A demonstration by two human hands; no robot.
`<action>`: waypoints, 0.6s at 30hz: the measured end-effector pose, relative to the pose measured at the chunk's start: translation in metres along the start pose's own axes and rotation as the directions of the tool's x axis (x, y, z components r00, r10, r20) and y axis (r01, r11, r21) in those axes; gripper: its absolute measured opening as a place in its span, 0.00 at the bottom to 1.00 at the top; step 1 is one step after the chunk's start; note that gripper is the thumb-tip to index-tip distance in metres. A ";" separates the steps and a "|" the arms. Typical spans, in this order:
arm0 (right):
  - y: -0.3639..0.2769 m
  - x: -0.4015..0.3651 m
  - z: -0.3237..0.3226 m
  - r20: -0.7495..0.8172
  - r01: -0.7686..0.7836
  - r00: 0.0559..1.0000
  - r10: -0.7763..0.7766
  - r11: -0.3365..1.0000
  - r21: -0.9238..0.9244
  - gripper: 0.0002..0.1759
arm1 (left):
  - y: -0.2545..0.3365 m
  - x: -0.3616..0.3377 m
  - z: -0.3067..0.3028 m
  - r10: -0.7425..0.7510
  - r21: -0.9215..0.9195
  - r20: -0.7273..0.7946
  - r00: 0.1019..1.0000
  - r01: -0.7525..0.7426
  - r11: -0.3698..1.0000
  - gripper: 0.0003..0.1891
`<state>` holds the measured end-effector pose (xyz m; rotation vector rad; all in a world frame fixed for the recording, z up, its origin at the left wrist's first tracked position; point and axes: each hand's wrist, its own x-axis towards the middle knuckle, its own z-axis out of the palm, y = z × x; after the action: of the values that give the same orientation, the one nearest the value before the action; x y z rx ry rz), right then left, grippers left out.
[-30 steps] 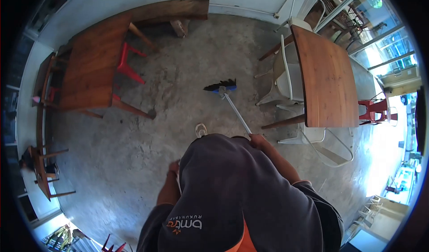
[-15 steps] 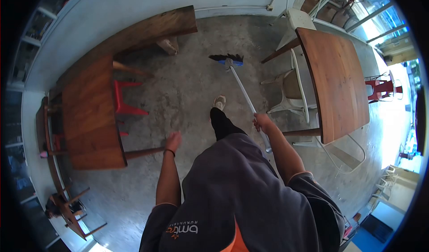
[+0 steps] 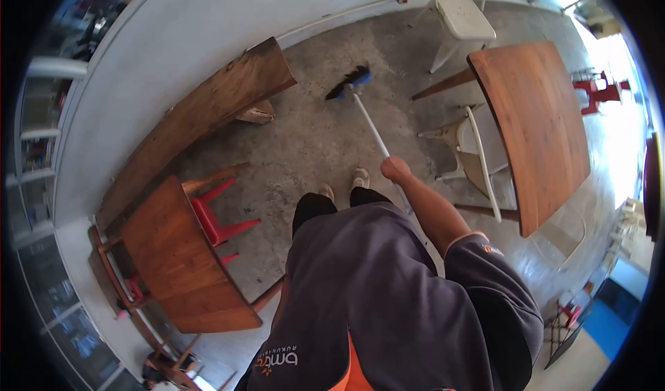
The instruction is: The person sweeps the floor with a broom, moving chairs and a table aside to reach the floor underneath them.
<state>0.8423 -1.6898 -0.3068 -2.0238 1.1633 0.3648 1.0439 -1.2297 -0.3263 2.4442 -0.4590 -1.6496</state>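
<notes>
My right hand (image 3: 395, 169) is closed around the pale handle of a broom (image 3: 370, 123), in front of my body and slightly to the right. The broom's head (image 3: 357, 81), blue with black bristles, rests on the grey concrete floor (image 3: 298, 141) ahead of me. The lower end of the handle passes beside my shirt and is partly hidden. My left hand is out of sight, hidden beyond my torso on the left side. Both my shoes (image 3: 360, 178) show below the shirt hem.
At left stands a wooden table (image 3: 183, 259) with a red stool (image 3: 215, 214) beside it. A long wooden bench (image 3: 208, 100) runs along the white wall (image 3: 208, 24). On the right are another wooden table (image 3: 533, 128), a cream metal chair (image 3: 471, 152) and a white chair (image 3: 464, 17).
The view has turned and moved forward. The broom head has swung to a slanted angle on the floor. My left hand has gone out of view, and a second shoe now shows.
</notes>
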 end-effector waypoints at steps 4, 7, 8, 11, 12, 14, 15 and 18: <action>-0.050 0.032 0.004 0.324 -0.227 0.933 0.159 0.956 0.186 0.18 | 0.027 0.053 -0.092 0.197 0.357 0.028 0.980 -0.194 0.914 0.17; -0.066 0.047 0.033 0.315 -0.164 0.941 0.126 0.982 0.097 0.20 | 0.042 0.083 -0.171 0.067 -0.055 -0.141 0.988 -0.076 0.996 0.15; -0.071 0.043 0.040 0.227 -0.189 0.960 0.162 0.976 0.104 0.21 | 0.052 0.095 -0.201 -0.008 -0.252 -0.181 0.983 -0.039 0.967 0.14; -0.075 0.013 0.072 0.046 -0.329 0.944 0.326 0.932 0.150 0.25 | 0.093 0.116 -0.273 -0.019 -0.094 -0.166 0.986 0.004 0.996 0.13; -0.072 -0.004 0.078 0.089 -0.452 0.892 0.443 0.871 0.195 0.25 | 0.107 0.122 -0.288 -0.013 -0.022 -0.171 0.985 0.009 1.000 0.13; -0.070 -0.045 0.076 0.185 -0.661 0.749 0.636 0.698 0.275 0.26 | 0.130 0.136 -0.303 0.094 0.011 -0.163 0.982 -0.094 0.996 0.13; -0.062 -0.069 0.079 0.206 -0.716 0.697 0.687 0.649 0.257 0.27 | 0.144 0.144 -0.307 0.112 0.024 -0.133 0.985 -0.110 0.994 0.13; -0.045 -0.173 0.076 0.194 -0.863 0.497 0.846 0.459 0.211 0.30 | 0.174 0.163 -0.300 0.131 0.069 -0.035 0.991 -0.128 0.989 0.12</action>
<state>0.7953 -1.5146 -0.2379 -0.9973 2.0288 0.6936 1.3488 -1.4601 -0.3032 2.4318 -0.6619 -1.5555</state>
